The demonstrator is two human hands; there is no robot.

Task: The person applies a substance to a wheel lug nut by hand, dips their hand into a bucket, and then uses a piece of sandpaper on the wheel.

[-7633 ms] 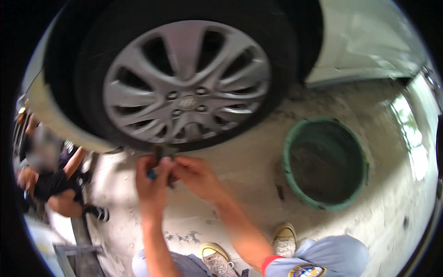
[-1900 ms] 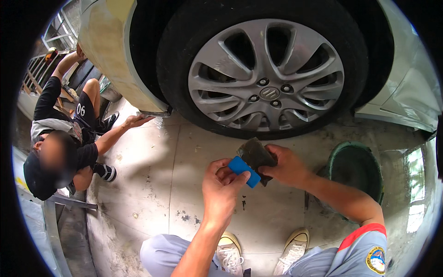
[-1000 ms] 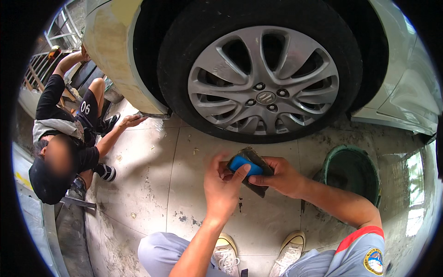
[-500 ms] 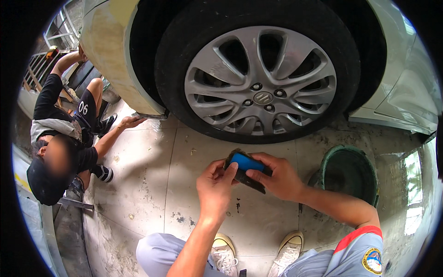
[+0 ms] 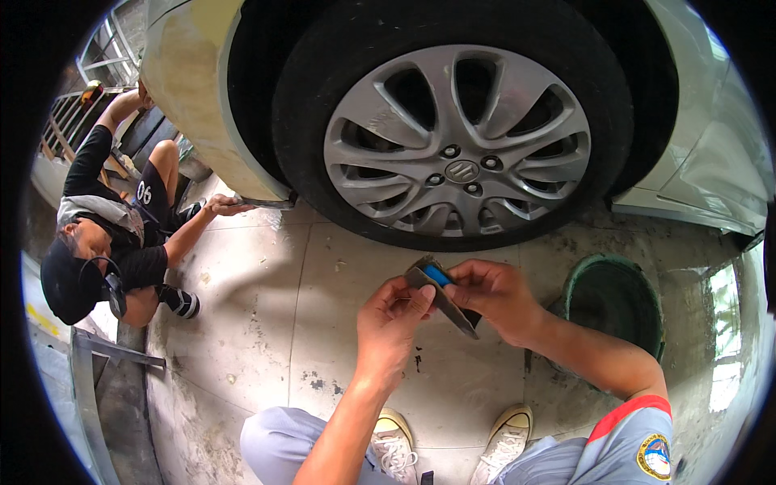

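Note:
A dark sheet of sandpaper (image 5: 443, 301) is folded around a blue sanding block (image 5: 437, 276), of which only a narrow strip shows between the folds. My left hand (image 5: 392, 327) pinches the sandpaper's near flap between thumb and fingers. On the other side, my right hand (image 5: 497, 301) grips the block and the sheet together with closed fingers. Both hands hold this bundle above the floor, in front of the car wheel (image 5: 457, 153). My right fingers partly cover the block's far end.
A green bucket (image 5: 572, 311) stands right of my right forearm. The car's bumper (image 5: 190, 105) is at the left, and its side panel at the right. Left of me a co-worker (image 5: 105, 218) squats with one hand at the bumper's lower edge. My shoes rest on stained floor tiles (image 5: 339, 323).
The sandpaper's near flap has come up over the blue block, covering most of it. My left hand has moved slightly right and up. The co-worker's head has turned.

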